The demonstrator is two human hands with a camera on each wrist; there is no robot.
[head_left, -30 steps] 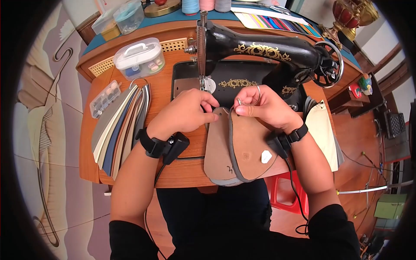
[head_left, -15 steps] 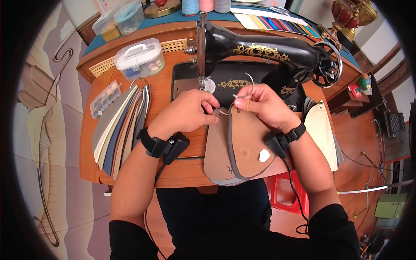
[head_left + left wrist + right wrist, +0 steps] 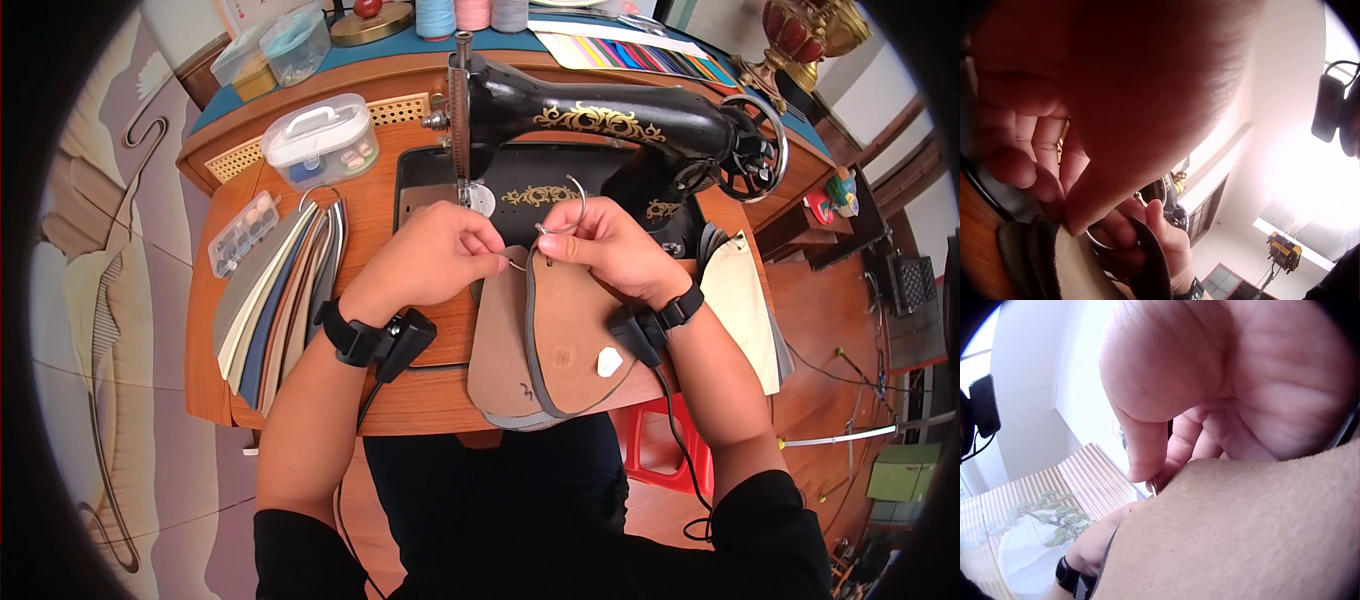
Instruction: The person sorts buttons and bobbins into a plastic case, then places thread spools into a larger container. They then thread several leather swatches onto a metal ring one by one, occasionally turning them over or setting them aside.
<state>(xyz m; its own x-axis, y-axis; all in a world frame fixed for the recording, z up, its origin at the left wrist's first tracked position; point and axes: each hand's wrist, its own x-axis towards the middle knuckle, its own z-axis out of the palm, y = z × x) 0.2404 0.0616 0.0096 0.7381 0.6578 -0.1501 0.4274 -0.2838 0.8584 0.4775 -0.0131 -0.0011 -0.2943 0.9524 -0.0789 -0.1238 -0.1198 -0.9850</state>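
Note:
In the head view, two tan leather-like swatches, a left one [image 3: 500, 345] and a right one [image 3: 572, 335], hang side by side over the table's front edge, grey layers behind them. A thin metal ring [image 3: 582, 197] passes through holes at their tops, its free end curving up. My right hand [image 3: 615, 250] pinches the ring between thumb and index finger above the right swatch. With thumb and fingertips, my left hand [image 3: 435, 258] pinches the left swatch's top corner beside the ring. The left wrist view shows that thumb [image 3: 1082, 212] against the swatch edge.
A black sewing machine [image 3: 600, 110] stands just beyond my hands. To the left lie a fan of ringed swatches [image 3: 275, 310], a small compartment box [image 3: 245, 235] and a clear lidded box [image 3: 318, 140]. Cream swatches [image 3: 740, 310] lie at the right edge.
The ring has turned in my right hand, so its free end now rises above the fingers. The right swatch has shifted slightly left, and my left hand has moved only a little.

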